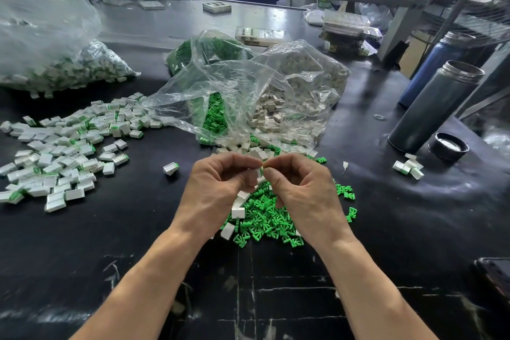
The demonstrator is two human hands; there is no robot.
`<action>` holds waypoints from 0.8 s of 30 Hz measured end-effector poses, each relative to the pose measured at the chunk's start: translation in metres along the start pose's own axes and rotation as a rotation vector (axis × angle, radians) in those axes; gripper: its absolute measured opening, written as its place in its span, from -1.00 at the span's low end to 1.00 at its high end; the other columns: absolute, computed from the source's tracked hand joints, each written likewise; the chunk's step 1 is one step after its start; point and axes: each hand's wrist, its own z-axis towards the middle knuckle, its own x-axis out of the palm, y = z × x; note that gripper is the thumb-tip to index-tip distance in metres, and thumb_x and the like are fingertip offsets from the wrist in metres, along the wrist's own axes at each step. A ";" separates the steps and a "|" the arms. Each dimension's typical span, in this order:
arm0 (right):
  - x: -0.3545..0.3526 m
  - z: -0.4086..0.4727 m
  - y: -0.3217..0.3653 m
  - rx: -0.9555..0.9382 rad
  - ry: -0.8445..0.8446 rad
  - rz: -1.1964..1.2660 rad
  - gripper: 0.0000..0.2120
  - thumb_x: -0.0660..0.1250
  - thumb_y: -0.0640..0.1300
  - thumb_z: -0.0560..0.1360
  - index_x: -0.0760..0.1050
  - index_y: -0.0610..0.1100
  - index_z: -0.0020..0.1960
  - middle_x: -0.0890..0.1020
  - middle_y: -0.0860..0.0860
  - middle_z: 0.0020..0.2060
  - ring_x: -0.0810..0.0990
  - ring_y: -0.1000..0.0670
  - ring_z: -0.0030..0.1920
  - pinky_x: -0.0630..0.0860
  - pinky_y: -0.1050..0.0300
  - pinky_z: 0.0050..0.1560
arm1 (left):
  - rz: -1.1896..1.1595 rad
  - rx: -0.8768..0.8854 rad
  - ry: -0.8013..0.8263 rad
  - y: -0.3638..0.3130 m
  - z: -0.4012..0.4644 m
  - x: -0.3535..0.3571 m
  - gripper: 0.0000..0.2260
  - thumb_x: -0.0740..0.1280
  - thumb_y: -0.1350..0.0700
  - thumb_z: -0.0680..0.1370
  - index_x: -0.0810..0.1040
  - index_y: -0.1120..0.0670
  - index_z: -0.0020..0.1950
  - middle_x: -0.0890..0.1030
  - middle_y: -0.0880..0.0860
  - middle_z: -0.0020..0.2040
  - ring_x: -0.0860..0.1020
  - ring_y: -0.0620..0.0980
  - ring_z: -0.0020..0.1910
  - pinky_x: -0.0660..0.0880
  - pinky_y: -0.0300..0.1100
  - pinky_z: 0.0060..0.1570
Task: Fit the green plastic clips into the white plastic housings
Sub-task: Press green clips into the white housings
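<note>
**Both hands meet over the clip pile**

I see my left hand (218, 188) and right hand (300, 193) raised above the loose green clips (265, 218) on the black table (138, 229), fingertips together, pinching a white housing (259, 174) between them. Assembled housings (63, 152) spread out to the left. Behind, open plastic bags (248, 91) hold more clips and housings. A steel flask (436, 107) stands right, its cap (448, 146) beside it.

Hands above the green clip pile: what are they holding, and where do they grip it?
Both hands, left and right, pinch a white housing between fingertips; the exact grip points are hidden.
</note>
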 end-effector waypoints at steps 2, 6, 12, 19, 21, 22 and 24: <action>0.002 -0.001 -0.001 0.023 -0.006 0.021 -0.85 0.48 -0.23 0.55 0.66 0.01 -0.08 0.69 0.09 -0.31 0.59 0.14 -0.37 0.53 0.26 -0.37 | -0.010 -0.015 -0.014 0.001 0.000 -0.001 -0.82 0.45 0.37 0.52 0.73 0.12 -0.02 0.74 0.13 -0.15 0.69 0.03 -0.20 0.65 -0.17 -0.10; 0.004 -0.002 -0.002 0.075 -0.010 0.089 -0.91 0.47 -0.26 0.56 0.68 -0.09 -0.05 0.68 0.01 -0.32 0.61 0.08 -0.35 0.58 0.22 -0.35 | -0.106 -0.049 -0.037 0.000 -0.002 0.001 -0.86 0.50 0.33 0.47 0.75 0.11 -0.08 0.73 0.16 -0.19 0.67 0.02 -0.27 0.62 -0.24 -0.20; 0.007 0.000 -0.006 0.144 -0.031 0.179 -0.96 0.46 -0.27 0.57 0.67 -0.17 -0.05 0.62 0.00 -0.40 0.58 0.04 -0.40 0.66 0.05 -0.31 | -0.141 -0.049 -0.080 0.000 -0.002 0.007 -0.82 0.50 0.34 0.46 0.76 0.05 -0.16 0.74 0.11 -0.22 0.66 -0.03 -0.32 0.61 -0.27 -0.24; -0.005 0.004 -0.005 0.229 0.053 0.179 -0.93 0.46 -0.29 0.56 0.69 -0.16 -0.06 0.68 -0.07 -0.30 0.59 0.04 -0.39 0.63 0.13 -0.37 | 0.045 0.016 0.035 0.003 0.001 0.002 -0.80 0.48 0.32 0.52 0.74 0.03 0.00 0.75 -0.01 -0.13 0.70 -0.10 -0.16 0.59 -0.31 -0.11; -0.007 0.004 -0.005 0.252 0.079 0.162 -0.95 0.45 -0.28 0.56 0.69 -0.17 -0.05 0.68 -0.08 -0.30 0.59 0.03 -0.38 0.62 0.14 -0.37 | 0.120 0.043 0.054 0.004 0.002 0.001 -0.76 0.47 0.32 0.53 0.73 -0.03 0.01 0.75 -0.06 -0.13 0.70 -0.15 -0.12 0.57 -0.33 -0.09; -0.008 0.004 -0.004 0.259 0.090 0.151 -0.96 0.45 -0.27 0.57 0.68 -0.18 -0.04 0.68 -0.08 -0.29 0.59 0.03 -0.37 0.62 0.15 -0.36 | 0.156 0.057 0.054 0.006 0.002 0.001 -0.74 0.47 0.32 0.53 0.72 -0.05 0.01 0.74 -0.08 -0.13 0.69 -0.15 -0.12 0.57 -0.33 -0.09; -0.009 0.004 -0.004 0.265 0.101 0.125 -0.95 0.45 -0.24 0.58 0.68 -0.18 -0.05 0.68 -0.07 -0.28 0.59 0.02 -0.36 0.60 0.17 -0.36 | 0.231 0.091 0.045 0.008 0.003 0.000 -0.71 0.46 0.33 0.53 0.71 -0.08 0.01 0.73 -0.12 -0.13 0.68 -0.16 -0.11 0.56 -0.33 -0.09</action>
